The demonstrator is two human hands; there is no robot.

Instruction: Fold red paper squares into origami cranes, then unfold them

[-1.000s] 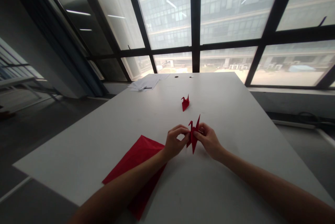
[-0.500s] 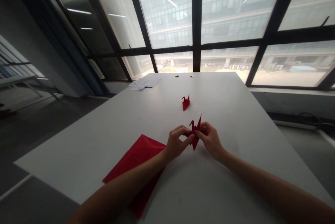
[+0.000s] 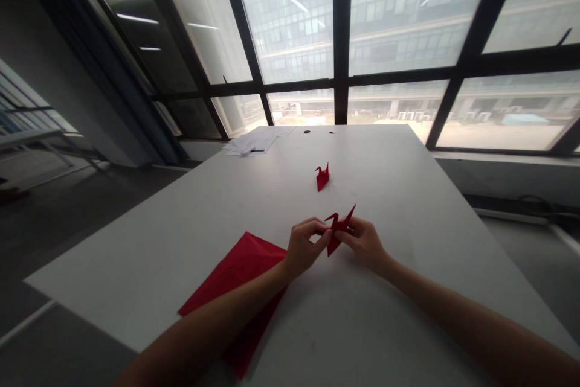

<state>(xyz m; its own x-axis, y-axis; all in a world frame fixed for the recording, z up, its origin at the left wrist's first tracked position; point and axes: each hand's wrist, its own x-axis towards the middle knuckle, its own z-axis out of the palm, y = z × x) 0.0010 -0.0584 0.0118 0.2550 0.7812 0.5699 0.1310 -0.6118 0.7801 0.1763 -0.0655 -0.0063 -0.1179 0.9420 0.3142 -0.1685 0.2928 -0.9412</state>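
Between my two hands is a red origami crane (image 3: 336, 239), its bent head pointing left and its tail up to the right. My left hand (image 3: 308, 243) pinches the crane's left side between thumb and fingers. On the other side, my right hand (image 3: 364, 242) grips it with the thumb in front and the fingers partly hidden behind. A second red paper crane (image 3: 322, 179) stands on the white table (image 3: 385, 175) just beyond my hands. Red paper sheets (image 3: 240, 266) lie under and beside my left forearm, which covers part of them.
White papers (image 3: 258, 140) with a dark pen-like object (image 3: 257, 150) on them lie at the table's far left. Two small dark spots sit near the far edge. Tall windows (image 3: 294, 19) rise behind the table, and a dark curtain (image 3: 109, 67) hangs at the left.
The crane in my hands has tilted, its tail leaning further right and its lower tip swinging left. Both hands keep hold of it; the other crane stays put.
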